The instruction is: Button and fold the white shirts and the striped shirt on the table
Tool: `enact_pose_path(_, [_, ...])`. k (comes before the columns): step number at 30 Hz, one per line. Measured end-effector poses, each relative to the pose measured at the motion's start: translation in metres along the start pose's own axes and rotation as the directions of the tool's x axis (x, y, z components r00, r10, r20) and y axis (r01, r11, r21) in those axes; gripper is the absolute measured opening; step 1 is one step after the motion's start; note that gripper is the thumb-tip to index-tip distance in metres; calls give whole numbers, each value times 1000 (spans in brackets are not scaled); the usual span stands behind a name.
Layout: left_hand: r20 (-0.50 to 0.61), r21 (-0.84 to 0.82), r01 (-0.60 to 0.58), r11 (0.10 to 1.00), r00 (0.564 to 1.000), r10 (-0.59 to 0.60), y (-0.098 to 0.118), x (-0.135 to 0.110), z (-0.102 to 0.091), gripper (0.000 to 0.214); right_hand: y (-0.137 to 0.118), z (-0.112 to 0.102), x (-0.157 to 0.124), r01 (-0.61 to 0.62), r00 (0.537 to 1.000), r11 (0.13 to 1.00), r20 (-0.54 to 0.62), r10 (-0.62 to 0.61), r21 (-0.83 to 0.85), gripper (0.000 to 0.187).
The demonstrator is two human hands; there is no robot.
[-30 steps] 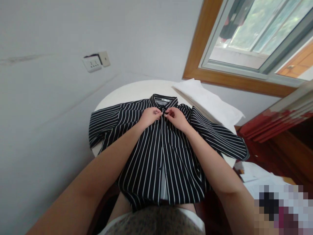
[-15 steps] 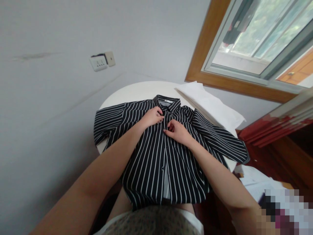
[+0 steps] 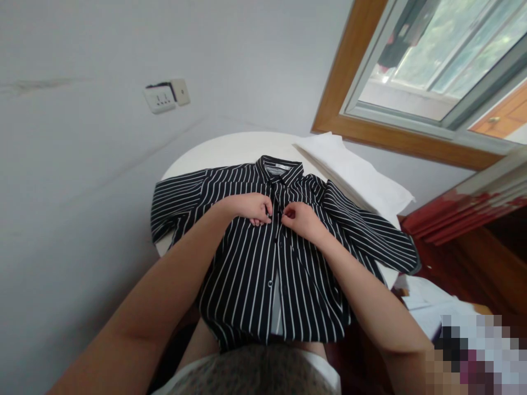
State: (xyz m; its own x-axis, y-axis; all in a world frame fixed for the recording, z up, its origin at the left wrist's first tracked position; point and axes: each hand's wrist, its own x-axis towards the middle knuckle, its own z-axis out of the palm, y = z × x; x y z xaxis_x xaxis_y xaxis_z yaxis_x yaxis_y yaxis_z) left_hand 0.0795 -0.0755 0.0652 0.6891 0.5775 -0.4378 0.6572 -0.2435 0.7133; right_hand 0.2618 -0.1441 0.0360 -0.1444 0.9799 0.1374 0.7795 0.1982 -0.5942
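A black shirt with white stripes (image 3: 247,263) lies face up on a round white table (image 3: 222,153), collar away from me and hem hanging over the near edge. My left hand (image 3: 253,207) pinches the left side of the button placket, a little below the collar. Facing it, my right hand (image 3: 298,218) pinches the right side of the placket at the same height. Fingertips of both hands nearly meet over the shirt's middle line. Lower down, the placket gapes open near the hem.
A folded white cloth (image 3: 354,173) lies on the table's right side, against the wall. A wall socket (image 3: 160,97) is on the grey wall at left. A wood-framed window (image 3: 411,71) stands at upper right. Red wooden furniture (image 3: 465,208) and papers (image 3: 424,307) are at right.
Both hands have moved down the placket from just under the collar to a spot lower on the chest. The right hand went first, the left followed.
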Motion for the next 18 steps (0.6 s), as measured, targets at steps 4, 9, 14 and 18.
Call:
enact_pose_path(4, [-34, 64, 1, 998, 999, 2, 2, 0, 2, 25, 11, -12, 2, -46, 992, 991, 119, 31, 129, 11])
enact_pose_path(9, [-163, 182, -64, 981, 982, 94, -1, 10, 6, 24, 29, -14, 6, -19, 982, 964, 187, -33, 265, 15])
enact_pose_path(14, [-276, 344, -90, 935, 942, 192, -3, 18, 13, 24, 38, -12, 8, -55, 976, 905, 216, -41, 421, 17])
enact_pose_path(18, [-309, 434, -64, 899, 926, 215, 2, 17, 20, 21, 39, -14, 8, -82, 971, 883, 235, -33, 463, 13])
